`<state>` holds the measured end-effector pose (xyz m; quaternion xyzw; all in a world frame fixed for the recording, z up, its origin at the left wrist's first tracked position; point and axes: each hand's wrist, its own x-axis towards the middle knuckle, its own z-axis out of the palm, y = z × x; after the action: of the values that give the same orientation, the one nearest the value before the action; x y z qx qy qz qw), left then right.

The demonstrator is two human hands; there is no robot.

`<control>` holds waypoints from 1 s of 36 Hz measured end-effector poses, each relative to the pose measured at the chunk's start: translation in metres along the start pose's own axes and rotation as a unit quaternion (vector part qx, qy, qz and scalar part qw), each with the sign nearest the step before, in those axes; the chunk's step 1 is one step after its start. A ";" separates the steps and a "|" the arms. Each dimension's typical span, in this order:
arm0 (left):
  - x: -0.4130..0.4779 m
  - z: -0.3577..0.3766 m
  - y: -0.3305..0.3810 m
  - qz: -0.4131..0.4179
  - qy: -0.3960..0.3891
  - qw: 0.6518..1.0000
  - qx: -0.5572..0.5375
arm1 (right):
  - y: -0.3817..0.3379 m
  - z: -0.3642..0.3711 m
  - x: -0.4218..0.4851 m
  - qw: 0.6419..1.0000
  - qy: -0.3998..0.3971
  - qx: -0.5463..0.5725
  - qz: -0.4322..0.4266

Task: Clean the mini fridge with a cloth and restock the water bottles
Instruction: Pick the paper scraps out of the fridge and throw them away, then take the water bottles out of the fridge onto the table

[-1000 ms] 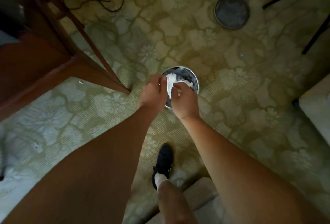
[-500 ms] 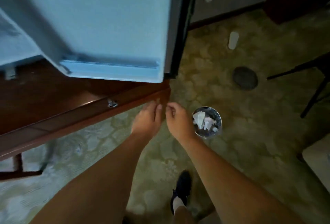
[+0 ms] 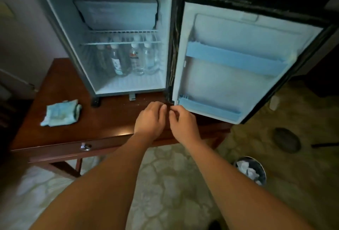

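Blue cloth (image 3: 61,113) on table (image 3: 110,125), beside open mini fridge (image 3: 126,86); water bottles (image 3: 135,61) upright inside. Left hand (image 3: 150,119), right hand (image 3: 184,125): fingers loosely curled, empty. Risk: wiping may topple bottles.

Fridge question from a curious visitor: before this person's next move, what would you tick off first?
1. Door swung open: ok.
2. Cloth to hand: ok, it lies on the table, left of the fridge.
3. Left hand and right hand free: cannot tell; their curled fingers meet by the door's lower corner and could hide something small.
4. Bottles upright: ok, they stand at the back of the fridge floor, under the wire shelf.
5. Bin out of the way: ok, it stands on the carpet, right of the table.
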<state>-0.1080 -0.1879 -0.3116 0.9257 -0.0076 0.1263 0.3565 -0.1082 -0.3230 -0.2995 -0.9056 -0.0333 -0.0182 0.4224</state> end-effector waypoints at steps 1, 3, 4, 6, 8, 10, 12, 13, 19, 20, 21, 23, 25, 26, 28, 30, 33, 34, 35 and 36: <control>0.002 -0.013 -0.004 -0.003 0.011 1.000 0.005 | -0.013 0.005 0.002 1.000 0.001 0.001 -0.009; 0.007 -0.038 -0.011 -0.012 0.030 0.999 0.011 | -0.038 0.014 0.007 1.000 0.002 0.006 -0.021; 0.009 -0.049 -0.015 -0.016 0.041 0.999 0.011 | -0.050 0.018 0.010 1.000 0.000 0.009 -0.025; 0.013 -0.067 -0.023 -0.023 0.060 0.998 0.011 | -0.070 0.027 0.015 0.999 -0.004 0.014 -0.033; 0.017 -0.081 -0.032 -0.035 0.073 0.997 0.014 | -0.087 0.036 0.021 0.999 -0.012 0.013 -0.041; 0.022 -0.091 -0.040 -0.046 0.085 0.995 0.018 | -0.100 0.044 0.028 0.999 -0.016 0.008 -0.051; 0.029 -0.099 -0.050 -0.055 0.101 0.993 0.021 | -0.110 0.053 0.037 0.998 -0.023 0.011 -0.052; 0.034 -0.102 -0.055 -0.061 0.110 0.992 0.021 | -0.114 0.058 0.043 0.998 -0.029 0.016 -0.051; 0.065 -0.105 -0.093 -0.080 0.154 0.985 0.022 | -0.124 0.095 0.087 0.997 -0.044 0.024 -0.054; 0.071 -0.103 -0.099 -0.085 0.156 0.984 0.025 | -0.124 0.101 0.095 0.997 -0.047 0.026 -0.052; 0.078 -0.102 -0.105 -0.090 0.157 0.983 0.028 | -0.124 0.108 0.103 0.997 -0.050 0.028 -0.050; 0.092 -0.099 -0.118 -0.095 0.156 0.983 0.035 | -0.122 0.119 0.122 0.997 -0.054 0.032 -0.049; 0.107 -0.095 -0.128 -0.101 0.152 0.982 0.045 | -0.121 0.130 0.142 0.997 -0.058 0.040 -0.044; 0.114 -0.093 -0.133 -0.105 0.149 0.982 0.053 | -0.120 0.135 0.152 0.996 -0.060 0.044 -0.040; 0.127 -0.088 -0.143 -0.115 0.140 0.981 0.069 | -0.117 0.143 0.171 0.996 -0.061 0.052 -0.031; 0.140 -0.084 -0.152 -0.133 0.131 0.980 0.070 | -0.115 0.151 0.189 0.996 -0.064 0.054 -0.033; 0.159 -0.078 -0.163 -0.145 0.130 0.979 0.058 | -0.112 0.162 0.216 0.996 -0.072 0.048 -0.030; 0.164 -0.077 -0.167 -0.152 0.131 0.978 0.053 | -0.113 0.166 0.225 0.996 -0.078 0.047 -0.023; 0.170 -0.075 -0.170 -0.158 0.131 0.977 0.050 | -0.113 0.170 0.233 0.995 -0.085 0.044 -0.018; 0.175 -0.073 -0.173 -0.165 0.130 0.977 0.048 | -0.113 0.173 0.240 0.995 -0.090 0.041 -0.017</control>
<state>0.0627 0.0026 -0.3311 0.9060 0.1976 0.1856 0.3252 0.1234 -0.1073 -0.3100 -0.8848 -0.0870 0.0576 0.4541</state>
